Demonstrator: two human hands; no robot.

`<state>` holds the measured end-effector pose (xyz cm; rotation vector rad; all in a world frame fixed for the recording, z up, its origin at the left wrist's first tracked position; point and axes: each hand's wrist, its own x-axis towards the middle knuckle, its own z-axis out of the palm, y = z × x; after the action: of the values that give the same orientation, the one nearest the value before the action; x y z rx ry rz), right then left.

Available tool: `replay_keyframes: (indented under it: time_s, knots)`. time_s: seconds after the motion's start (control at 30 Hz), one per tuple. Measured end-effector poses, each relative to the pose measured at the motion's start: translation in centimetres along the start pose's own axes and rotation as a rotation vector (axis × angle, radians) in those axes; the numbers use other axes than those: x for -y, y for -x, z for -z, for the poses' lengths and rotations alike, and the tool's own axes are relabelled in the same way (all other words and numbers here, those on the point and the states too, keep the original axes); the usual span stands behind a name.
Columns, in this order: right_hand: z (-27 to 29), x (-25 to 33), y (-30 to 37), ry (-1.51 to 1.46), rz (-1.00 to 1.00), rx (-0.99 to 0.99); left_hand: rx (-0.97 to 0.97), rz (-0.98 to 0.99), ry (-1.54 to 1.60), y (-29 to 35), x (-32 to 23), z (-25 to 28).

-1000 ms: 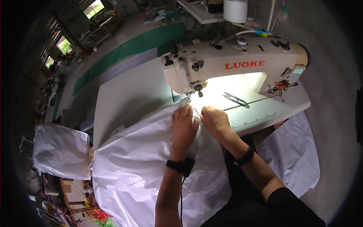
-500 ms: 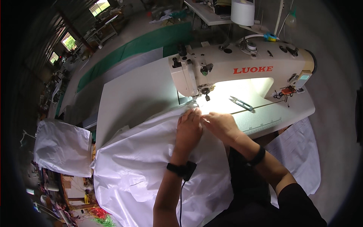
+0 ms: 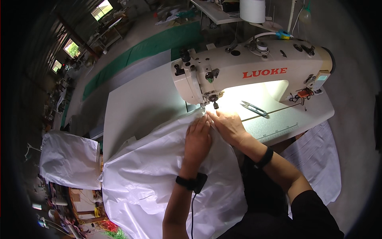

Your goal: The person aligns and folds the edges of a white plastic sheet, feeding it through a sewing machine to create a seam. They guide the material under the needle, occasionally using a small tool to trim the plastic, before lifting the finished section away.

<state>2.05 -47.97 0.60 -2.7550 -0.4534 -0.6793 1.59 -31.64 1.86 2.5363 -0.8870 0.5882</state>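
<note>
A large white sheet of smooth, woven-looking material (image 3: 159, 175) drapes over the front of the table, its upper edge running up to the needle of a white sewing machine (image 3: 234, 67). My left hand (image 3: 198, 139) rests on that sheet just below the presser foot, fingers pointing forward and lying flat on it. Close on its right, my right hand (image 3: 227, 124) pinches the edge of the sheet between thumb and forefinger, right under the lit needle area. The very tips of the right fingers are partly hidden. Thread snips (image 3: 254, 108) lie on the machine bed, right of my right hand.
A white thread cone (image 3: 252, 11) stands behind the machine. Small orange item with dark cord (image 3: 304, 94) lies at the machine's right base. White cloth (image 3: 314, 159) hangs at right; a white sack-like piece (image 3: 69, 159) is at left. Green strip (image 3: 139, 51) stretches behind the table.
My right hand has moved slightly up and closer to the needle. My left hand stays nearly in place on the sheet. The whole view has shifted a little.
</note>
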Motion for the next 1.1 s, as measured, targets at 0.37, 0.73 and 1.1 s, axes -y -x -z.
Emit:
replay_keyframes:
  time_s: [0.37, 0.73, 1.1]
  knots:
    - [2.4, 1.7, -1.3, -0.126, -0.120, 0.163, 0.038, -0.050, 0.137, -0.7, 1.9, 0.9]
    - [0.6, 4.7, 2.9, 0.207, -0.105, 0.287, 0.098, -0.120, 0.136, -1.1, 2.8, 1.2]
    - [-1.3, 4.1, 1.1, 0.178, -0.145, 0.169, 0.148, -0.062, 0.231, -2.7, 5.7, 0.6]
